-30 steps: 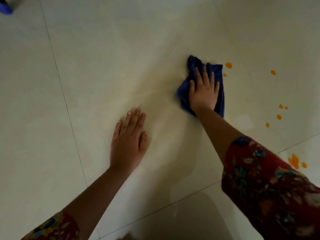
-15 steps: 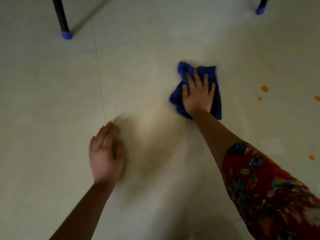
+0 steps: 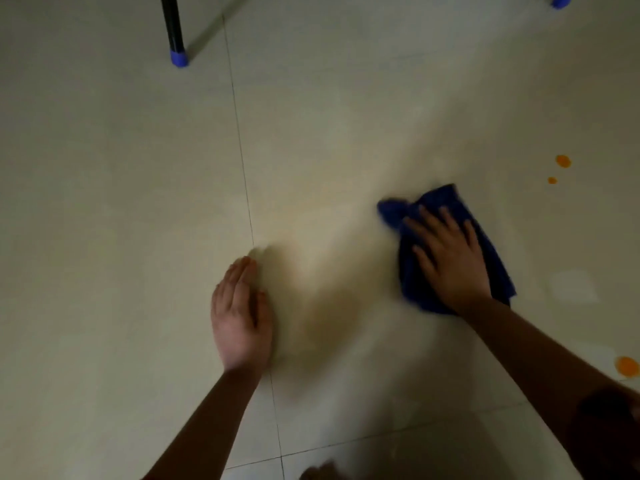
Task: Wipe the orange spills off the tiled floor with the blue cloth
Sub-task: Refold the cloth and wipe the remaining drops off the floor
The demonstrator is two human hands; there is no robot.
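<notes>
A crumpled dark blue cloth point(image 3: 446, 199) lies flat on the pale cream tiled floor point(image 3: 346, 116), and the person's right hand point(image 3: 450, 261) presses down on it, palm flat. The grip of that hand is apart: the fingers point(image 3: 420, 220) are straight and spread over the fabric, not curled round it. The cloth's edges look blurred, and one bunched corner pokes out beyond the fingertips. Left of the cloth and a little nearer the person, the left hand point(image 3: 240, 313) rests flat on the bare floor. Its grip is also apart, with fingers straight, held side by side and holding nothing. It lies just beside a thin dark grout line point(image 3: 242, 168) that runs away from the person, well left of the cloth. Right of the cloth and slightly beyond it sit two round orange spills, a larger drop point(image 3: 563, 161) and a small one point(image 3: 552, 180), both apart from the fabric. A bigger orange blot point(image 3: 627, 365) lies right of the cloth and nearer the person, at the frame edge. Far beyond the cloth to the left stands a black furniture leg point(image 3: 172, 26) with a blue cap point(image 3: 179, 58) on the floor. A second blue cap point(image 3: 561, 0) shows far beyond the cloth to the right.
</notes>
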